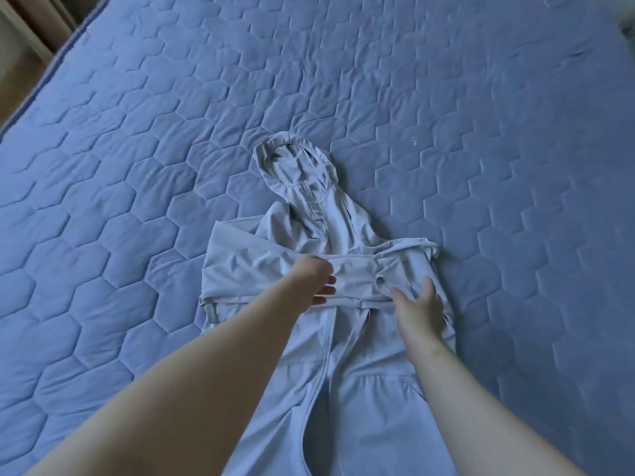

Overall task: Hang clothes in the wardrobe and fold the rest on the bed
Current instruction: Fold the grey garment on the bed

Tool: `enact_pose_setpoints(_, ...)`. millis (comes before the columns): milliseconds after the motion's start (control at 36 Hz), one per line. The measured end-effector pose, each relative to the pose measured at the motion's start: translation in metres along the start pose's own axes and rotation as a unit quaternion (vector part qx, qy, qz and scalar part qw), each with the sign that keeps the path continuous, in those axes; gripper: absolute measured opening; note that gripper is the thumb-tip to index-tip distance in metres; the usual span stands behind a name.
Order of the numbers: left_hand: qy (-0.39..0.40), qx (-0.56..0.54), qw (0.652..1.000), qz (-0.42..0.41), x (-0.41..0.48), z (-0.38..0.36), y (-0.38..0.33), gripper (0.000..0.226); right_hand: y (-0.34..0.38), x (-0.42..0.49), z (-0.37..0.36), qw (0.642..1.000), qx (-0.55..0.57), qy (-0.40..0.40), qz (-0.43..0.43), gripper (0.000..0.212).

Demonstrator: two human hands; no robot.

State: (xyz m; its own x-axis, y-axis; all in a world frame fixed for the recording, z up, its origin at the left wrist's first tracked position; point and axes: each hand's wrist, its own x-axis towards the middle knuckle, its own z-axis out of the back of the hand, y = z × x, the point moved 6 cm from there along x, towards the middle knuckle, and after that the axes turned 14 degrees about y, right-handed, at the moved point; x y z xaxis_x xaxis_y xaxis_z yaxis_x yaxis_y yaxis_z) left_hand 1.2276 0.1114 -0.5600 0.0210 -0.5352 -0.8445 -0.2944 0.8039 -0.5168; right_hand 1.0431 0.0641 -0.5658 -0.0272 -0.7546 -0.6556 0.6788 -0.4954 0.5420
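Observation:
A pale grey hooded zip jacket (347,365) lies front-up on the blue quilted bed (137,166), hood pointing away from me. Both sleeves are folded across the chest in a band. My left hand (318,285) rests on the left part of that band, fingers curled against the folded sleeve. My right hand (421,304) lies flat on the right part, fingers spread, pressing the cloth near the cuff. The jacket's lower front hangs open along the zip toward me.
The bed's left edge (44,80) runs diagonally at the upper left, with wooden floor and a furniture piece (24,32) beyond it. Quilted cover stretches around the jacket on all sides.

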Motion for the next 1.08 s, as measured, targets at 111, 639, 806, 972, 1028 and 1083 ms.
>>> enact_pose_setpoints(111,-0.064,-0.019,0.998,-0.013,0.024,0.033,0.003,0.015,0.016,0.017,-0.022,0.996,-0.040,0.031,0.074,0.026)
enact_pose_setpoints(639,-0.355,0.389,0.831,-0.177,0.146,0.152,-0.173,0.054,0.014,0.162,-0.139,0.964,0.031,0.237,-0.121,0.060)
enact_pose_setpoints(806,-0.240,0.498,0.824,-0.122,0.183,0.147,-0.203,0.081,0.011,0.177,-0.140,0.964,0.021,0.224,-0.138,0.065)
enact_pose_setpoints(972,-0.251,0.473,0.819,-0.207,0.142,0.102,-0.211,0.023,0.016,0.177,-0.135,0.965,0.047,0.230,-0.120,0.052)
enact_pose_setpoints(1028,-0.240,0.443,0.820,-0.273,0.111,0.076,-0.202,0.020,0.021,0.170,-0.128,0.963,0.069,0.238,-0.105,0.032)
enact_pose_setpoints(1083,-0.196,0.442,0.818,-0.312,0.080,0.051,-0.177,0.017,0.024,0.158,-0.120,0.959,0.088,0.260,-0.068,0.019)
